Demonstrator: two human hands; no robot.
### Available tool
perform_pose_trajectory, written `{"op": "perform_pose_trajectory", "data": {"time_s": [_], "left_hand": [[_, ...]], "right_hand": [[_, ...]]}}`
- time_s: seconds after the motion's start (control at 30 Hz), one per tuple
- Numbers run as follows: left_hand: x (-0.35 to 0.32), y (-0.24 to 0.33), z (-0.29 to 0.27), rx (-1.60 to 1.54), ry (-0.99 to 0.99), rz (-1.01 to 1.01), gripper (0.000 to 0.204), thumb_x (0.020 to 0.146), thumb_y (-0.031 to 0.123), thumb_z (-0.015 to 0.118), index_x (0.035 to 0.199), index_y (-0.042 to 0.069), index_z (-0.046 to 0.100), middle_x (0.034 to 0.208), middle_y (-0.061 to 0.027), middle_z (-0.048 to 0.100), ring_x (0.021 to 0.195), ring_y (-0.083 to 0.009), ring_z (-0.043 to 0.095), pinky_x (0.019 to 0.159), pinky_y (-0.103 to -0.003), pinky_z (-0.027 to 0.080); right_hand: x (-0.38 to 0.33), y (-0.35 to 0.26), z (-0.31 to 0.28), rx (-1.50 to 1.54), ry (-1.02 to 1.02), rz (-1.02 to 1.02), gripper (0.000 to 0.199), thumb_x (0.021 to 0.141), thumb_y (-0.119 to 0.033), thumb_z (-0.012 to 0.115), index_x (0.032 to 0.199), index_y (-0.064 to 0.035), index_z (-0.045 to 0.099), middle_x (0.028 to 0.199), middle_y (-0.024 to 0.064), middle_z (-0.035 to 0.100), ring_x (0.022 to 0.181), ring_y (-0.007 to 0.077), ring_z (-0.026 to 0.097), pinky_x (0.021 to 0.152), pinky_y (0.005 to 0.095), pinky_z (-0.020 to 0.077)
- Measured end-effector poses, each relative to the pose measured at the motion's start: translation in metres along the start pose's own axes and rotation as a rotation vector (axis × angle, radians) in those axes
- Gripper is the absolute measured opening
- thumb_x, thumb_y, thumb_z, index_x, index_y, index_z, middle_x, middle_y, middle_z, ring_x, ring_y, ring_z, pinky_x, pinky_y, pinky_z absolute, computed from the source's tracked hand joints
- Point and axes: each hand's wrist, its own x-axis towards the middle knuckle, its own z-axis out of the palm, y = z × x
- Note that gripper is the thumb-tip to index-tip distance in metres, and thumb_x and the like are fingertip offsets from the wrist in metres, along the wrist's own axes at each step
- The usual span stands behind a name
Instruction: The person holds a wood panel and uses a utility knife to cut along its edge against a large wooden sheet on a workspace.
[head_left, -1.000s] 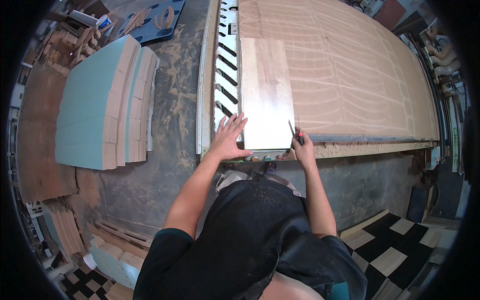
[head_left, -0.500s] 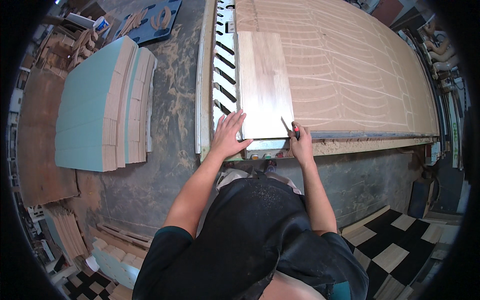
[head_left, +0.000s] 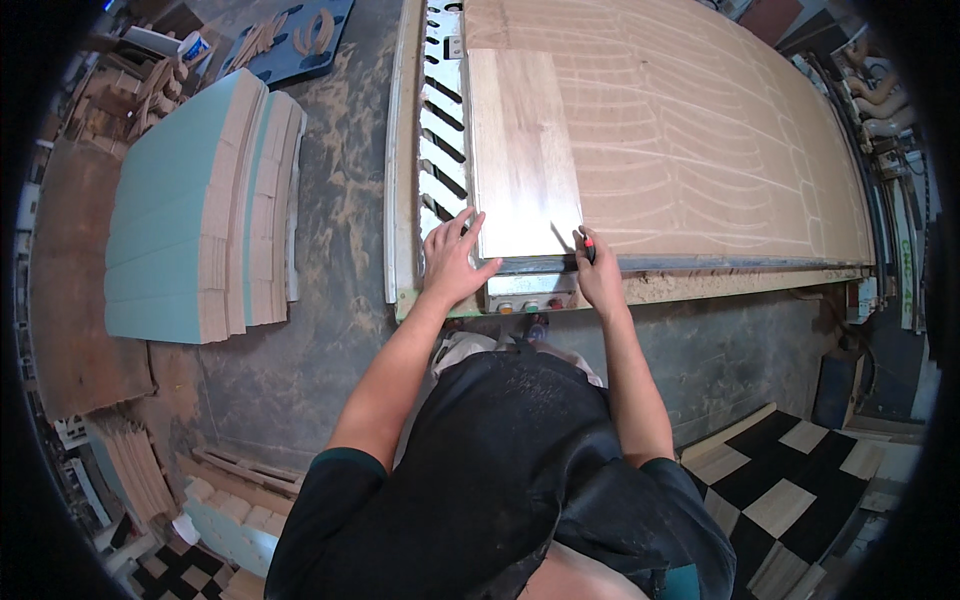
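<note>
A pale wood-grain panel (head_left: 520, 140) lies flat on the near left corner of a large brown board (head_left: 690, 140), its long side running away from me. My left hand (head_left: 454, 262) is open at the panel's near left corner, fingers spread along the left edge and thumb by the near edge. At the near right corner, my right hand (head_left: 600, 278) is closed round a slim black-and-red tool (head_left: 588, 245). The tool's exact kind is too small to tell. A thin dark line shows on the panel's glossy surface beside it.
Left of the panel runs a white slotted metal strip (head_left: 443, 145). Coloured buttons sit on a box (head_left: 530, 293) at the table's front edge. Stacked light-green boards (head_left: 180, 220) stand on the floor to the left. A blue pallet (head_left: 295, 45) holds curved wooden pieces farther off.
The panel has slid slightly away from me, so a dark strip of the table's front edge now shows below it. Both hands have moved with it; the view has shifted a little.
</note>
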Motion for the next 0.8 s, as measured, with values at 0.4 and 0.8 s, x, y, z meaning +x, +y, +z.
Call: {"op": "perform_pose_trajectory", "data": {"time_s": [0.4, 0.8], "left_hand": [[-0.001, -0.008, 0.003, -0.006, -0.02, 0.016, 0.095, 0.093, 0.055, 0.082, 0.172, 0.015, 0.048, 0.18, -0.0053, 0.043, 0.158, -0.0314, 0.041, 0.137, -0.051, 0.022], [-0.008, -0.009, -0.001, -0.166, 0.018, -0.064, 0.095, 0.087, 0.047, 0.091, 0.166, 0.01, 0.055, 0.168, -0.0145, 0.057, 0.156, -0.0375, 0.046, 0.133, -0.054, 0.032]], "right_hand": [[-0.004, -0.02, -0.008, -0.094, -0.105, 0.083, 0.044, 0.108, -0.012, 0.066, 0.151, -0.0029, 0.066, 0.141, 0.0315, 0.07, 0.137, 0.0497, 0.063, 0.116, 0.0521, 0.0517], [-0.004, -0.025, -0.009, -0.043, -0.178, 0.043, 0.038, 0.101, -0.004, 0.067, 0.139, 0.001, 0.072, 0.138, 0.0298, 0.073, 0.133, 0.0429, 0.069, 0.115, 0.0481, 0.0527]]}}
